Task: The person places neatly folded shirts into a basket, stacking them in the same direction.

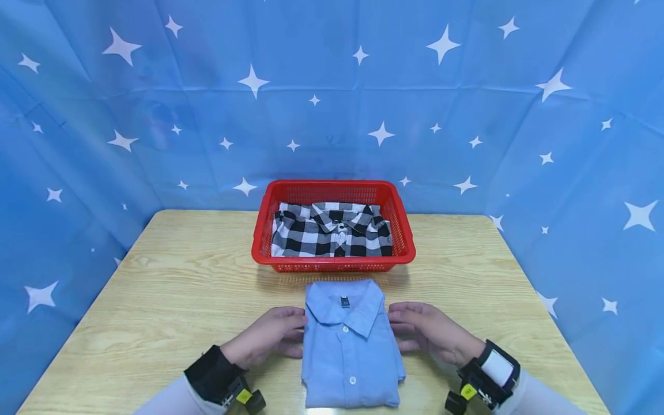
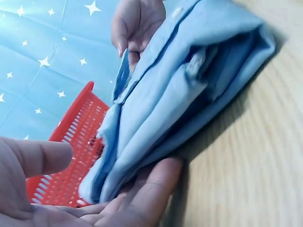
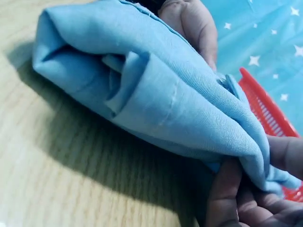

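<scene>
A light blue button-up shirt (image 1: 350, 351), folded into a rectangle with its collar toward the back, lies on the table. At its left edge is my left hand (image 1: 274, 333). In the left wrist view, the fingers (image 2: 163, 182) reach beneath the shirt's edge while the thumb (image 2: 54, 157) stands apart from the cloth. My right hand (image 1: 427, 331) is at the opposite edge. The right wrist view has its fingers (image 3: 225, 189) under the folded layers and its thumb (image 3: 286, 151) against their far side; the thumb's tip is hidden by cloth.
Behind the shirt stands a red plastic basket (image 1: 334, 265) holding a folded black-and-white checked shirt (image 1: 316, 239). The wooden table (image 1: 181, 276) is bordered at the back and sides by a blue curtain (image 1: 321, 132) with white stars.
</scene>
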Demonstrator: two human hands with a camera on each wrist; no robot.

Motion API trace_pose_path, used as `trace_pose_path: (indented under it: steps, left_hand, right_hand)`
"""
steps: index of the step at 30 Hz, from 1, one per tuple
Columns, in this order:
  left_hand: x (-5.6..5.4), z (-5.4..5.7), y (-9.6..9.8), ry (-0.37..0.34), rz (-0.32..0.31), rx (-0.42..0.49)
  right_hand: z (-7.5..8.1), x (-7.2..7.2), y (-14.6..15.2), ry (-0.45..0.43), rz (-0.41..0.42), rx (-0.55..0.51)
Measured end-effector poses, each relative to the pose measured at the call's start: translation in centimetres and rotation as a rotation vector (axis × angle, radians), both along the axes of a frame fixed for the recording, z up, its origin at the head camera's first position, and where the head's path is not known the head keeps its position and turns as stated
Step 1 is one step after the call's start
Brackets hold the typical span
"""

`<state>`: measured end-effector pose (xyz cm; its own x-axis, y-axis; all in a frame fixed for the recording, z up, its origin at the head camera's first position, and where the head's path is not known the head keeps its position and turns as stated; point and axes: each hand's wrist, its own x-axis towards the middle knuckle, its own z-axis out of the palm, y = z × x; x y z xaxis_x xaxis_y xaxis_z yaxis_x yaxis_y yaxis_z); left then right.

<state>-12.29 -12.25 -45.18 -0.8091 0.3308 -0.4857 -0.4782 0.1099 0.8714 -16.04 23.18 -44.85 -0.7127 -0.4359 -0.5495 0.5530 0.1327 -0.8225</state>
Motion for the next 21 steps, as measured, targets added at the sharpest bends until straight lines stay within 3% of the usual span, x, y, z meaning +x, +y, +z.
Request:
trace_pose_path:
  steps: [4,7,11,15,21]
  left_hand:
    - [-0.2,-0.7,0.4,0.007,-0.023,0.027]
    - [-0.2,-1.1,0.8,0.017,-0.023,0.016]
    - [-0.1,-1.6,1.3,0.031,-0.021,-0.009]
    - [0.0,-1.9,1.6,0.062,-0.008,-0.048]
    - [0.0,-1.7,1.6,0.078,0.019,-0.092]
  right_hand:
    - [-0.4,-0.1,-0.6,-0.026,-0.005,0.020]
    - [-0.7,-0.1,-1.2,-0.019,0.053,0.032]
    - [-0.9,-0.1,-2.0,0.040,0.111,0.079]
    - [-0.9,0.0,-2.6,0.103,0.109,0.138]
    - [-1.1,0.0,-3.0,0.123,0.131,0.102]
